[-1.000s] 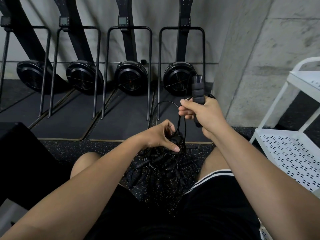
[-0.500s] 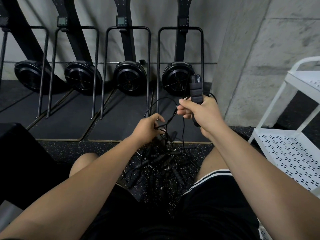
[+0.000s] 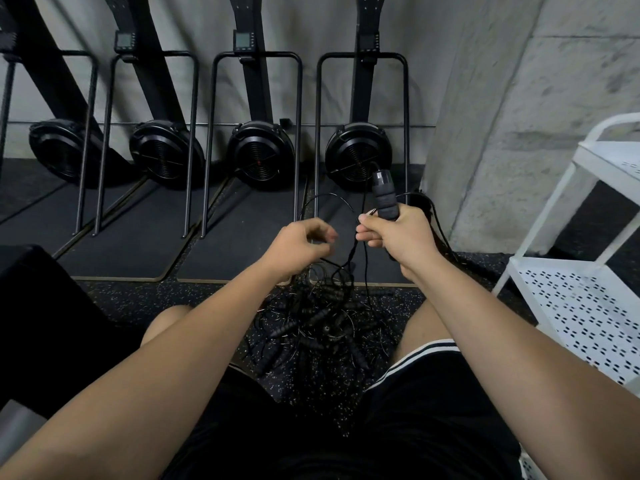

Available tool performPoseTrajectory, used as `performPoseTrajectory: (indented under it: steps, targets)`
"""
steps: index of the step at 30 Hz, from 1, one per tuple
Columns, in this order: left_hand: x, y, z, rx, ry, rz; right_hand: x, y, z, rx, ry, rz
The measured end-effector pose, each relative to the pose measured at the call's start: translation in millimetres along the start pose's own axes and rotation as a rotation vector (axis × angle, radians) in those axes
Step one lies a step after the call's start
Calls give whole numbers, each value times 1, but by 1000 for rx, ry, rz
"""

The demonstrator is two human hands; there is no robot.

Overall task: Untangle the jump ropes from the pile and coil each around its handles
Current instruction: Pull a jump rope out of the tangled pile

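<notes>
Right hand (image 3: pixel 398 237) grips handle (image 3: pixel 383 195), left hand (image 3: pixel 298 245) blurred

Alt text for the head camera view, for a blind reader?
A person's right hand grips a foam jump rope handle upright; the blurred left hand hovers beside it, above a tangled pile of jump ropes on the floor.

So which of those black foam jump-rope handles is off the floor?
The black foam-grip handle standing upright in the right hand. The other handles in view lie in the tangled pile of black ropes on the speckled floor.
</notes>
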State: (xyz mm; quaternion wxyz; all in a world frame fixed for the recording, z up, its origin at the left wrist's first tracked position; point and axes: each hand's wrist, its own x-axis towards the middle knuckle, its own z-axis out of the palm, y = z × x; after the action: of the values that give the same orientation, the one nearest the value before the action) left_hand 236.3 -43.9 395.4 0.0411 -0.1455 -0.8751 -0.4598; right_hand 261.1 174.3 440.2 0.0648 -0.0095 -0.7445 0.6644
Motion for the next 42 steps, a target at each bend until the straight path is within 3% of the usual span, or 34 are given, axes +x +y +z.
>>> performPoseTrajectory:
  steps: [3,7,9,12,15,19,28,42]
  targets:
    - [-6,18,1,15,149,24,1,2,1,-24,-7,-2]
    - [-20,36,1,-90,534,167,5,1,-2,-72,19,-15]
    - [-21,37,3,-57,585,141,7,0,-5,-82,35,-11]
    - [-14,32,6,201,522,47,8,-2,-8,-91,24,-8]
    - [-11,28,11,332,409,133,6,-7,-6,-80,-33,0]
    - [-10,36,21,156,264,261,4,-12,-3,-78,-82,-3]
    - [-4,34,35,-79,216,158,-1,-18,2,-24,-92,-5]
    - [-21,-13,21,49,36,-81,5,-56,-24,110,75,-181]
